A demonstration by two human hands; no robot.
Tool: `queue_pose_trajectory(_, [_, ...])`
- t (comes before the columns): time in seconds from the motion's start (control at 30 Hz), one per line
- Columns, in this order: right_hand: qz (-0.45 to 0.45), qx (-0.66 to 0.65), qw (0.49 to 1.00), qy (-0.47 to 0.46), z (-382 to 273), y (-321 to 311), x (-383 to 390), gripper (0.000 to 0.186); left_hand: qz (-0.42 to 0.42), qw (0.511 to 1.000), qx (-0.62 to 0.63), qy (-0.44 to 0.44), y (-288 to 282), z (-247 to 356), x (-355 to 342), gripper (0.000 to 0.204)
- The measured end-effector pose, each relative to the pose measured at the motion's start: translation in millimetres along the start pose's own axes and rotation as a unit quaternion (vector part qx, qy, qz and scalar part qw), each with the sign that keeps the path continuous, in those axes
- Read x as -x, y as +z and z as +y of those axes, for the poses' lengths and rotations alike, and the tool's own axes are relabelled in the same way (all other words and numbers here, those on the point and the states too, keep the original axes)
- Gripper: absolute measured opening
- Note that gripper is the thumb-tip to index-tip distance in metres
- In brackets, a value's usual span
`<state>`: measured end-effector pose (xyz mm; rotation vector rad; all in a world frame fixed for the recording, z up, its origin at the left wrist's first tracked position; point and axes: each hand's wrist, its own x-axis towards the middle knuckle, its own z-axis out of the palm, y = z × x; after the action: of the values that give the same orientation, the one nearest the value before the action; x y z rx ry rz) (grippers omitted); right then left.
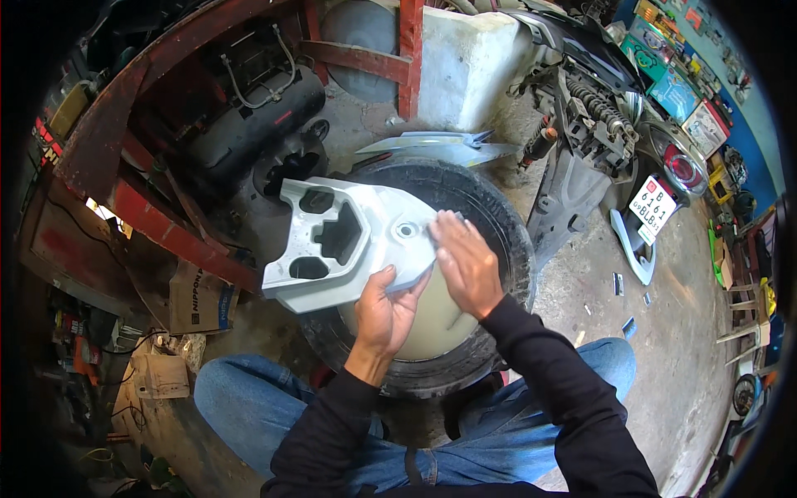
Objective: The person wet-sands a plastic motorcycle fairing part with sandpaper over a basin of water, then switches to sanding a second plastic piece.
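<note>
Near, the left hand (386, 311) grips the near edge of a grey plastic panel (349, 241); the right hand (466, 264) lies flat on it. The panel rests on a tyre (498, 224) on concrete floor (664, 332). Farther right stands a stripped scooter (598, 124).

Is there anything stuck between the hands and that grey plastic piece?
Mostly no. The left hand grips the near edge of the grey plastic panel directly. The right hand lies flat on it, and a small grey bit peeks out under the fingertips; it may be a sanding sheet. The panel rests on the tyre.
</note>
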<state>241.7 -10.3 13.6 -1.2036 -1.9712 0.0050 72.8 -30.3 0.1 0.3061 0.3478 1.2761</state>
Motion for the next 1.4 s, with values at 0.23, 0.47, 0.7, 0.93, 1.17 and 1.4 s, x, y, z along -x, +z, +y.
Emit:
queue_pose_trajectory(0.23, [-0.011, -0.025, 1.0, 0.012, -10, -5, 6, 0.035, -0.004, 0.999, 0.036, 0.002, 14, 1, 2, 0.051])
queue_pose_trajectory(0.47, [-0.009, 0.017, 1.0, -0.006, -9, -6, 5, 0.037, 0.0, 0.999, 0.042, -0.015, 5, 2, 4, 0.053])
queue_pose_trajectory(0.7, [-0.034, -0.027, 0.999, 0.001, -25, -9, 5, 0.036, 0.007, 0.999, 0.042, -0.017, 1, 4, 8, 0.054])
queue_pose_trajectory(0.93, [-0.046, -0.054, 0.997, -0.043, -30, -9, 14, 0.034, -0.013, 0.999, 0.019, -0.022, -3, 4, 3, 0.053])
queue_pose_trajectory(1.17, [-0.036, -0.011, 0.998, -0.044, -35, -1, 18, 0.036, -0.007, 1.0, 0.002, -0.03, -12, 7, 9, 0.053])
queue_pose_trajectory(1.4, [-0.032, -0.043, 0.998, -0.042, -38, -5, 18, 0.035, -0.017, 0.999, 0.028, -0.043, -11, 9, 7, 0.057])
